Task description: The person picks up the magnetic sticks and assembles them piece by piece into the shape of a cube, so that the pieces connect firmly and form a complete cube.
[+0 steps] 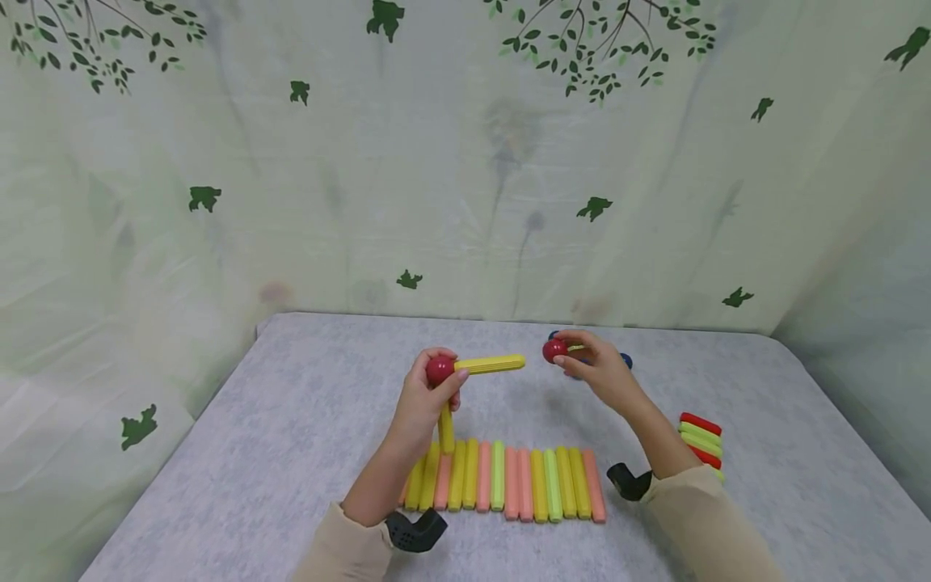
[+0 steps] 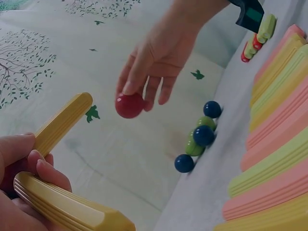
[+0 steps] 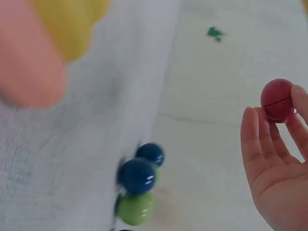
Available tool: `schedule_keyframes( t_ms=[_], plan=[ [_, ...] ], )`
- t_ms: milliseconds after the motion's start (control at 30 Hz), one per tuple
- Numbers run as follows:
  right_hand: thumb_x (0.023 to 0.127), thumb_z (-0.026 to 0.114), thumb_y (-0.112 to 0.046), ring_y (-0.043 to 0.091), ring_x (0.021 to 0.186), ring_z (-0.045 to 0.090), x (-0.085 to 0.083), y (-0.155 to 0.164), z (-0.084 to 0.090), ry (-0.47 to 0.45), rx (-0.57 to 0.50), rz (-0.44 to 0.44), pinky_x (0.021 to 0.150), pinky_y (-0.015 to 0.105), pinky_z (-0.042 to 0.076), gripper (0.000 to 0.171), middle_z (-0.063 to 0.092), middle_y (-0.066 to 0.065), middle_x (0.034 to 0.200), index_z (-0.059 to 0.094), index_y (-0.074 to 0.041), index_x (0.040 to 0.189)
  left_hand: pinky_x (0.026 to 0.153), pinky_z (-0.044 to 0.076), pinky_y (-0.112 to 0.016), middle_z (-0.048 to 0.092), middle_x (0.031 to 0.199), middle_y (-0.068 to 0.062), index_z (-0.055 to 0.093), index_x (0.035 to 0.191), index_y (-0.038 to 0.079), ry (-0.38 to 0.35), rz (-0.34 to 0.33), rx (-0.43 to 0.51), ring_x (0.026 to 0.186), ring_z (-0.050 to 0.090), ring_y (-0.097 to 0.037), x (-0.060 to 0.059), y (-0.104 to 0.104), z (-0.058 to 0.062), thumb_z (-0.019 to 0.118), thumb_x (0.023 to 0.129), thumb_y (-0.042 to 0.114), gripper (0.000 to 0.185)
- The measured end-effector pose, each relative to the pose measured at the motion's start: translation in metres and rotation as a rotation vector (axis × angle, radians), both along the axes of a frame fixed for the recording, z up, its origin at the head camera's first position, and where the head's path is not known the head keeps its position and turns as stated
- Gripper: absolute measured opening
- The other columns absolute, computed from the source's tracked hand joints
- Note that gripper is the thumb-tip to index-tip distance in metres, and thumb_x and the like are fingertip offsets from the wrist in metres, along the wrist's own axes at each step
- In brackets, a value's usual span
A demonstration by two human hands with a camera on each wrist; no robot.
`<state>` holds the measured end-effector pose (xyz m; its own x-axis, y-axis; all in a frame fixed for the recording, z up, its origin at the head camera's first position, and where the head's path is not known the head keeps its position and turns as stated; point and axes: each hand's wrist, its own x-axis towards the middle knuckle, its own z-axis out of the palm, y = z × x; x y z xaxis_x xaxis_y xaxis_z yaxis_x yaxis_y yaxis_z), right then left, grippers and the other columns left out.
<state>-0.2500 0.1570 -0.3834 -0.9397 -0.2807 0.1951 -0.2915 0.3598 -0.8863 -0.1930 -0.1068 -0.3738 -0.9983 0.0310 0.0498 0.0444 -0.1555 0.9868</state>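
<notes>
Yellow plastic sticks and a red ball made up the small frame in the person's left hand (image 1: 424,396): its fingers curled round a red ball joint (image 1: 440,369), from which one ribbed yellow stick (image 1: 490,364) ran level toward the right and a second yellow stick (image 1: 446,427) hung down toward the table (image 1: 305,380). The right hand (image 1: 598,369), raised just beside the level stick's free end, pinched a second red ball (image 1: 554,350) in its fingertips.

That ball could slip from so light a pinch and roll off across the grey cloth, and a nudge against the stick's tip might knock the joint apart (nothing but the ball seemed to hold the two sticks together).

Counted: two red balls and two yellow sticks in hand. On the table lay a row of flat sticks (image 1: 524,482), about twelve in yellow, pink and green. Beyond the right hand sat loose balls (image 2: 199,137), three blue and at least one green. A small stack of red and green sticks (image 1: 701,440) lay at the right, roughly four or five.
</notes>
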Motion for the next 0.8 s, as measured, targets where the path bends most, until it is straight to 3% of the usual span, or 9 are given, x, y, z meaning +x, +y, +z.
schedule_keyframes(
  t_ms=[167,333,433,500,667,800],
  plan=[
    [0.085,0.062,-0.021,0.027,0.093,0.055,0.021,-0.006,0.014,0.023,-0.103,0.094,0.076,0.032,0.049,0.042,0.051,0.015,0.112,0.049,-0.004,0.121,0.060,0.045,-0.024,0.046,0.096,-0.012,0.045,0.112,0.010,0.007,0.000,-0.002,0.061,0.045,-0.017,-0.001,0.001,-0.001,0.065,0.083,0.014,0.035],
    [0.086,0.062,-0.014,0.025,0.092,0.057,0.031,-0.014,0.017,0.046,-0.152,0.146,0.075,0.029,0.049,0.038,0.052,0.015,0.110,0.050,-0.003,0.120,0.060,0.045,-0.024,0.046,0.093,-0.012,0.045,0.113,0.009,0.008,-0.015,0.004,0.060,0.045,-0.018,-0.001,0.002,-0.002,0.064,0.084,0.014,0.035],
    [0.086,0.062,-0.015,0.024,0.094,0.057,0.034,-0.015,0.017,0.072,-0.157,0.146,0.075,0.030,0.049,0.038,0.052,0.012,0.111,0.051,-0.004,0.121,0.059,0.045,-0.025,0.048,0.089,-0.012,0.046,0.109,0.007,-0.003,-0.040,0.018,0.060,0.046,-0.018,0.000,0.001,-0.002,0.065,0.083,0.012,0.032],
    [0.086,0.062,-0.016,0.025,0.094,0.056,0.035,-0.016,0.018,0.076,-0.154,0.137,0.075,0.030,0.049,0.039,0.052,0.011,0.112,0.051,-0.005,0.121,0.059,0.045,-0.026,0.050,0.084,-0.011,0.048,0.106,0.005,-0.018,-0.069,0.000,0.060,0.047,-0.018,0.004,0.001,0.004,0.065,0.082,0.010,0.030],
    [0.085,0.063,-0.019,0.023,0.097,0.056,0.040,-0.013,0.019,0.085,-0.123,0.115,0.077,0.031,0.049,0.042,0.052,0.008,0.115,0.050,-0.008,0.123,0.061,0.046,-0.028,0.054,0.078,-0.010,0.052,0.103,0.003,-0.065,-0.131,-0.050,0.061,0.049,-0.018,0.004,-0.001,0.006,0.066,0.082,0.010,0.027],
    [0.084,0.064,-0.017,0.022,0.101,0.054,0.050,-0.003,0.014,0.110,-0.083,0.092,0.079,0.026,0.047,0.046,0.050,0.008,0.118,0.047,-0.008,0.126,0.062,0.046,-0.029,0.054,0.081,-0.012,0.053,0.102,0.004,-0.052,-0.112,-0.041,0.060,0.049,-0.018,0.000,-0.001,-0.002,0.068,0.080,0.013,0.028]
  ],
)
